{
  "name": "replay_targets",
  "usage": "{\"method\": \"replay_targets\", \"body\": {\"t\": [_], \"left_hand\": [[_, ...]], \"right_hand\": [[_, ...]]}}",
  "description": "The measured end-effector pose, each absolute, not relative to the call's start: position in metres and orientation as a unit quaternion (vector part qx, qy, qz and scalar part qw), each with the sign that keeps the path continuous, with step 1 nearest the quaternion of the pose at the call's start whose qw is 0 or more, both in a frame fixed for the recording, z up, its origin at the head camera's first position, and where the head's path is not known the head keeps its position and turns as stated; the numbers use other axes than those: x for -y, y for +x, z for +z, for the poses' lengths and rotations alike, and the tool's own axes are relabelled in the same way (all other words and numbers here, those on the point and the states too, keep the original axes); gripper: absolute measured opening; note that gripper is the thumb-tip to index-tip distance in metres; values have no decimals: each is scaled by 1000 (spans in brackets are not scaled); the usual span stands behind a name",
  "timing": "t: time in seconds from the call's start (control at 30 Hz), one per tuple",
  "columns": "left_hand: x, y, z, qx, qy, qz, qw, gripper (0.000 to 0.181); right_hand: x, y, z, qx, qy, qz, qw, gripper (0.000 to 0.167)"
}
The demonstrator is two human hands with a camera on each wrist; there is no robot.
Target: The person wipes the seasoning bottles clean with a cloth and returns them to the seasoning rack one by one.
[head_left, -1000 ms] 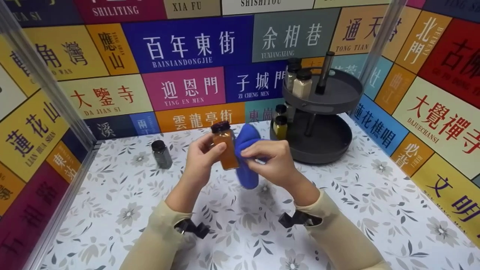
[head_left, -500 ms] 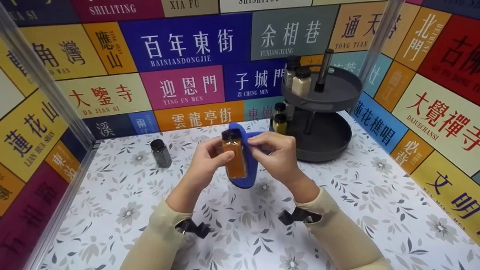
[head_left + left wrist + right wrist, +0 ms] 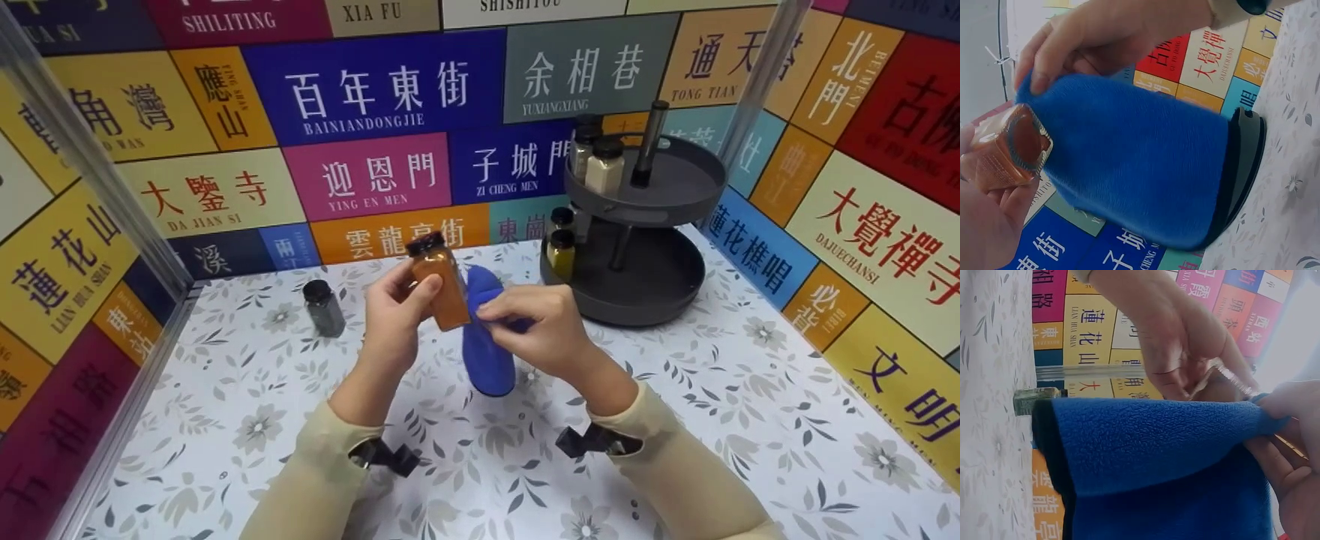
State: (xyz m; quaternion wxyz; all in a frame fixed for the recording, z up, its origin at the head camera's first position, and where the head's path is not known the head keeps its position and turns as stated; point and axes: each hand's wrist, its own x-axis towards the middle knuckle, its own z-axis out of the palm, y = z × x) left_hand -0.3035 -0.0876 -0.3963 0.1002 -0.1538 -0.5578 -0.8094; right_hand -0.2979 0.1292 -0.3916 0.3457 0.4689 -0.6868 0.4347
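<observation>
My left hand (image 3: 394, 315) grips a glass spice jar (image 3: 442, 289) of orange-brown powder with a black lid, tilted above the table. In the left wrist view the base of the jar (image 3: 1027, 138) faces the camera. My right hand (image 3: 536, 322) pinches a blue cloth (image 3: 487, 356) between thumb and fingers, close against the jar's right side. The cloth (image 3: 1145, 444) hangs down from the pinch with a dark edge along its far end. In the right wrist view it hides most of the jar.
A jar of dark grey contents (image 3: 324, 311) stands on the floral tabletop to the left. At the back right stands a two-tier black round rack (image 3: 637, 300). Several jars sit on its left side, including a pale one (image 3: 604, 171) above and a yellow-green one (image 3: 560, 256) below.
The jar moves right in front of the cloth, then back left and up, tilting more. The cloth swings behind it and then hangs lower beside it. The rack and grey jar stay put.
</observation>
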Motion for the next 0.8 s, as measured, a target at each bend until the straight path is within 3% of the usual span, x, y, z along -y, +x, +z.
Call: {"method": "replay_targets", "body": {"t": [0.17,0.27,0.37,0.57,0.8], "left_hand": [[85,-302,-398,609,-181,-766,102,62],[84,-298,-395,651,-210,-725,77,36],[84,-295,-393,673,-221,-704,50,25],[84,-296,-392,655,-185,-729,67,35],[87,-299,-390,568,-142,-802,120,94]], "right_hand": [[-131,-298,-391,676,458,453,359,20],[-129,-297,-390,650,432,488,390,20],[-127,-297,-391,630,407,510,420,20],[-126,-298,-392,631,431,509,395,21],[-128,-299,-393,642,490,484,337,21]]}}
